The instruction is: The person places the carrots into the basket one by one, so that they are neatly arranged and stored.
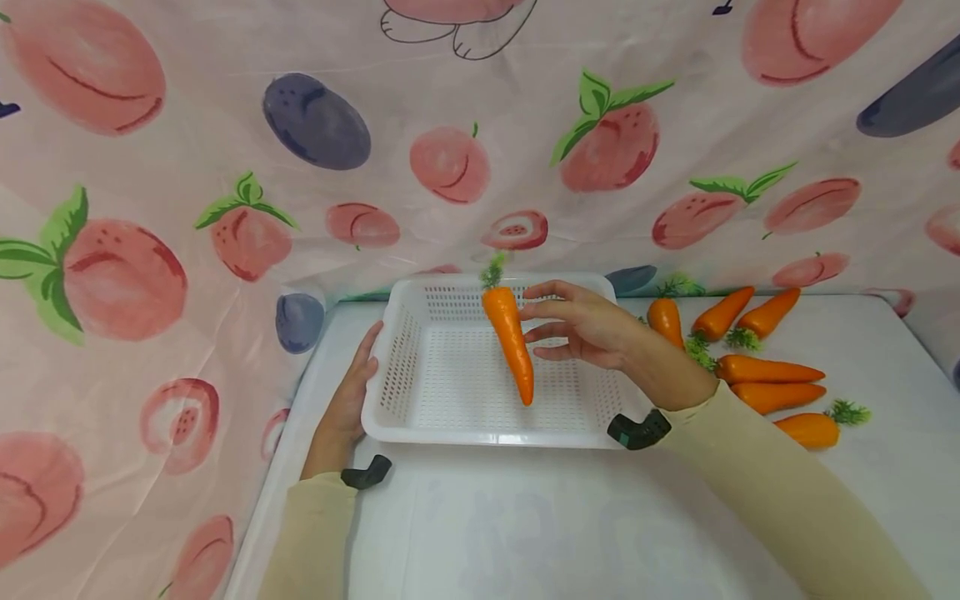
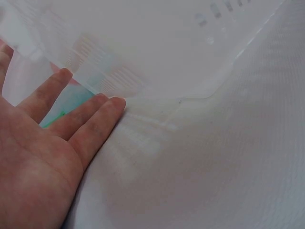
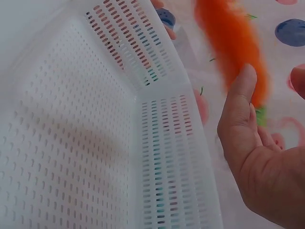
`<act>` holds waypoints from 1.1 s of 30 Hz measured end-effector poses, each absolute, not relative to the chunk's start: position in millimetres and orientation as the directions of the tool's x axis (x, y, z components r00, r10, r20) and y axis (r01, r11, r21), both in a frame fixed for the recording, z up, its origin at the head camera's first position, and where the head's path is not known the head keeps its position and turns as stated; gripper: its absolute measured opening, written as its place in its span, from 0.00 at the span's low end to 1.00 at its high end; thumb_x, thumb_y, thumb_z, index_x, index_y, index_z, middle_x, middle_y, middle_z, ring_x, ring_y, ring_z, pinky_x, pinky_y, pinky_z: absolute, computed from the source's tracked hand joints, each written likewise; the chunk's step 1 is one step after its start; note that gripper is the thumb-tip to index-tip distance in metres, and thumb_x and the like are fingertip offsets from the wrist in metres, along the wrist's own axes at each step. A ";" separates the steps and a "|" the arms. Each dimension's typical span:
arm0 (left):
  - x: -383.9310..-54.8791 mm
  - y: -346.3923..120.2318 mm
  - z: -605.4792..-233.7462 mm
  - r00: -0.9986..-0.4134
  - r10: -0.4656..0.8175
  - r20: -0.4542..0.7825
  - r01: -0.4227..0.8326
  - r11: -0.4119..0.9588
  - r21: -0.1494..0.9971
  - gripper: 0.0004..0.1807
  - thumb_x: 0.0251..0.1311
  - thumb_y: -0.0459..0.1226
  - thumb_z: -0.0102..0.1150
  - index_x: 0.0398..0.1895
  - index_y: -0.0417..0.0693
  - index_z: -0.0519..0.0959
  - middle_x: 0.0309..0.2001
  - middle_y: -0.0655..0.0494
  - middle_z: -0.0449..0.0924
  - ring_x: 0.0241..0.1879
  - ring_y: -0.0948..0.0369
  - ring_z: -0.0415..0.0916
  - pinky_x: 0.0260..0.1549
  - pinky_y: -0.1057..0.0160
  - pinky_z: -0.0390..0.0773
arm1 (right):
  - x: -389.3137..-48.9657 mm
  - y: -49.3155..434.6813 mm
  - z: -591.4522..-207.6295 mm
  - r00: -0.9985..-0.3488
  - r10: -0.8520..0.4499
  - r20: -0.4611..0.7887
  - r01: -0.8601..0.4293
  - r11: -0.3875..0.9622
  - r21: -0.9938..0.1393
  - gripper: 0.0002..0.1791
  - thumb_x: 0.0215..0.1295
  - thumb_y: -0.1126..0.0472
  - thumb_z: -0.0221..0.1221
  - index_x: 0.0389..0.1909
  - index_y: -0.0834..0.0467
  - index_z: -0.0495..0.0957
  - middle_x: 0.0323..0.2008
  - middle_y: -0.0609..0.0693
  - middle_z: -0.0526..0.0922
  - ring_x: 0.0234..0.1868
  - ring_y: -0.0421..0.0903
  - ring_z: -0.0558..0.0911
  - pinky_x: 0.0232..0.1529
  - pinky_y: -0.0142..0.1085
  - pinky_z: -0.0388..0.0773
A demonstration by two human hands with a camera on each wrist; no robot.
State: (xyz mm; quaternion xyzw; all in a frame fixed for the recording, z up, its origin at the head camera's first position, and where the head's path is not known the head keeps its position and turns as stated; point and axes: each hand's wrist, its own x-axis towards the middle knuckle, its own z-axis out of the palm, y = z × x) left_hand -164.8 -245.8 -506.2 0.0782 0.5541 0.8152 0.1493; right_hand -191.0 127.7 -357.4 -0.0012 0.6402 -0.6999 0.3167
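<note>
Starting at the left: the left hand (image 1: pixel 347 396) lies against the outer left side of the white basket (image 1: pixel 495 438), fingers straight and spread, clutching nothing. Moving inward, here's the orange carrot (image 1: pixel 510 342), over the middle of the basket, well inside both end walls, its tip short of the near rim. Its long axis runs front to back, leafy top away from the person, tip nearer and leaning right. And just to its right, much the closer of the two, the right hand (image 1: pixel 581 325): fingers parted, thumb standing off in the right wrist view, no clamp showing; fingertip contact, I can't tell. Perforated floor spreads around the carrot. Far right, beyond the basket wall, more carrots (image 1: pixel 772 369) lie on the white table (image 1: pixel 907 500).
</note>
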 end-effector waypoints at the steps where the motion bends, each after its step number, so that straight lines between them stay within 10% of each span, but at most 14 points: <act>1: -164.9 -245.9 -506.3 -0.943 0.330 -0.037 -0.156 -0.340 0.927 0.38 0.72 0.52 0.53 0.81 0.75 0.49 0.80 0.56 0.54 0.68 0.60 0.67 0.59 0.63 0.76 | -191.0 127.9 -357.0 -0.800 -0.448 -0.400 0.441 0.015 -0.898 0.27 0.75 0.55 0.58 0.69 0.54 0.61 0.55 0.52 0.78 0.48 0.49 0.84 0.48 0.45 0.85; 33: -164.2 -245.3 -504.4 -0.941 0.335 -0.039 -0.158 -0.335 0.929 0.37 0.73 0.53 0.52 0.81 0.75 0.49 0.80 0.57 0.53 0.67 0.59 0.69 0.58 0.62 0.77 | -190.6 203.1 -334.0 -0.804 -0.521 -0.286 0.230 0.172 -0.958 0.23 0.78 0.52 0.53 0.68 0.51 0.62 0.57 0.51 0.77 0.59 0.55 0.80 0.57 0.46 0.81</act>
